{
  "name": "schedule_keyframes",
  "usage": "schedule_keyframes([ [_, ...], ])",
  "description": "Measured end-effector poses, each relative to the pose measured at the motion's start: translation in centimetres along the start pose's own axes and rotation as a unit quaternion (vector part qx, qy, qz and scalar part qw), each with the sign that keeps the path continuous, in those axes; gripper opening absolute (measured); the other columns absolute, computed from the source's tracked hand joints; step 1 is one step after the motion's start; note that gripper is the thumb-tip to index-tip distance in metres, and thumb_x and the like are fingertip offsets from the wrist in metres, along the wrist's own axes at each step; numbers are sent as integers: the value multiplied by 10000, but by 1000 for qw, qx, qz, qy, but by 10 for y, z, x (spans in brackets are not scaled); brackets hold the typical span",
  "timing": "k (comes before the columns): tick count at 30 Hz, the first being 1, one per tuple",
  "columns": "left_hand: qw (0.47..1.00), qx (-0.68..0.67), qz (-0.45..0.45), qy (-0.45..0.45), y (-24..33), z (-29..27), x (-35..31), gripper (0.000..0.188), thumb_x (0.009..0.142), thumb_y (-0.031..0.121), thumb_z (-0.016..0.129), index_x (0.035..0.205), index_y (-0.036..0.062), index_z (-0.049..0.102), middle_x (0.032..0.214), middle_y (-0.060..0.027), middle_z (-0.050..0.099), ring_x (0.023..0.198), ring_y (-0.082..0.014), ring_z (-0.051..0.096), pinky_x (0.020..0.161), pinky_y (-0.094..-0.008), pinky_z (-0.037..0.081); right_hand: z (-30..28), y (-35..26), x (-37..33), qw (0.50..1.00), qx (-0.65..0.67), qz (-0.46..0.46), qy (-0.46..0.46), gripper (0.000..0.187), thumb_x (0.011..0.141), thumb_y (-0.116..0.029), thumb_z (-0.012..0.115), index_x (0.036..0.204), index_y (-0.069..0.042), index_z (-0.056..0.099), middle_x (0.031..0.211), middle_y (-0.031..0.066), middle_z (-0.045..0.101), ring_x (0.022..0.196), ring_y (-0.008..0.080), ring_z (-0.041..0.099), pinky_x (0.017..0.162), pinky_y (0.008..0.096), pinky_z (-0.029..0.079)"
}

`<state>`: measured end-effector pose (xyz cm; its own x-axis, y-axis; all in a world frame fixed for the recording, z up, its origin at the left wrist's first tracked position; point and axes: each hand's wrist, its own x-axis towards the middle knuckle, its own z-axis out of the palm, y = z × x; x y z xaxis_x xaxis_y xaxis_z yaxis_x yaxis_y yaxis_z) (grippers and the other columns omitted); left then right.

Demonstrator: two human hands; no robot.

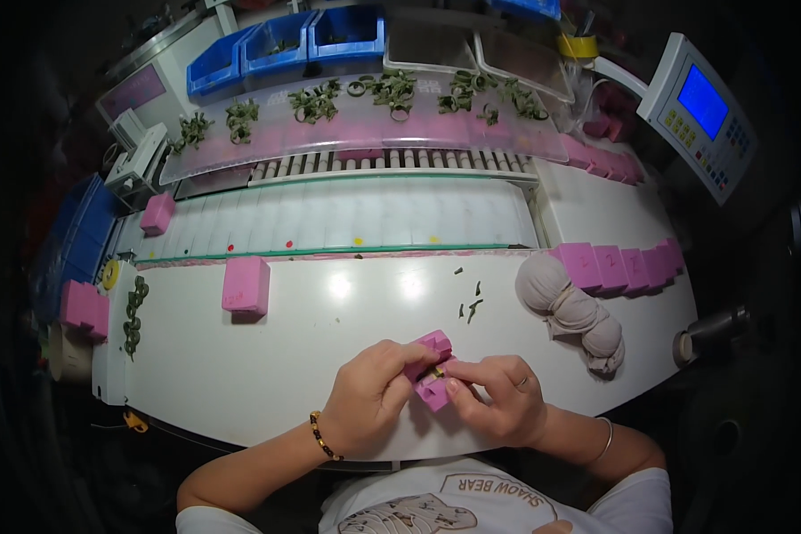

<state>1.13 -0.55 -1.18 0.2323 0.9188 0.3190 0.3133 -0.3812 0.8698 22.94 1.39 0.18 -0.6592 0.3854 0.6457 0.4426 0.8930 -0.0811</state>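
Near the front edge of the white table, my left hand point(373, 388) is closed around a pink block point(437, 395) with a hollow in its top. The left thumb and forefinger press at the hollow. My right hand point(505, 399) comes in from the other side, thumb and forefinger pinched together at the same hollow. Something small and yellow-green point(436, 374) shows between the fingertips; it is mostly hidden. Several short dark green scraps point(473, 307) lie on the table just beyond the hands.
A pink block point(246, 287) stands at left; a row of them point(610, 268) at right, beside a wrapped cloth bundle point(571, 311). Farther back are a white slatted strip point(347, 214), rollers point(400, 160), green curled pieces point(316, 102), blue bins point(347, 34) and a screen panel point(703, 101).
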Motion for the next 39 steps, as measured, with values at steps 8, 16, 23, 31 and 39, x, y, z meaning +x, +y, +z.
schedule_keyframes([
  [8,999,26,46,-3,-10,0,7,391,835,-89,530,1179,41,662,966,-135,665,809,-275,638,746,-348,525,5,2,-12,998,68,-10,11,139,738,-35,707,850,-71,634,869,69,598,646,168,598,552,271,518],
  [16,995,39,0,-87,3,-4,8,463,913,24,615,1371,81,573,1000,-125,634,891,-264,601,821,-355,499,7,-1,-14,997,69,-13,23,120,734,-41,716,779,-70,608,854,70,595,612,144,622,516,260,544],
  [23,968,12,-130,-213,12,-22,28,688,846,280,790,1443,92,504,1102,-107,632,969,-220,587,880,-345,480,9,-2,-19,996,71,-37,36,110,728,-42,698,756,-83,599,856,68,594,612,147,627,510,254,531],
  [31,965,69,-53,-247,13,-22,24,946,728,422,864,1515,132,425,1108,-115,658,988,-272,561,928,-366,462,3,-17,-27,992,126,-6,-20,170,689,-61,709,795,-92,580,890,68,561,668,184,622,536,281,526],
  [39,963,143,-7,-229,13,-21,17,934,761,556,784,1515,139,423,1188,-134,660,1220,-367,515,1020,-461,369,-34,-8,-1,890,279,344,-113,594,761,-288,844,1144,0,494,908,125,595,696,247,607,594,335,507],
])
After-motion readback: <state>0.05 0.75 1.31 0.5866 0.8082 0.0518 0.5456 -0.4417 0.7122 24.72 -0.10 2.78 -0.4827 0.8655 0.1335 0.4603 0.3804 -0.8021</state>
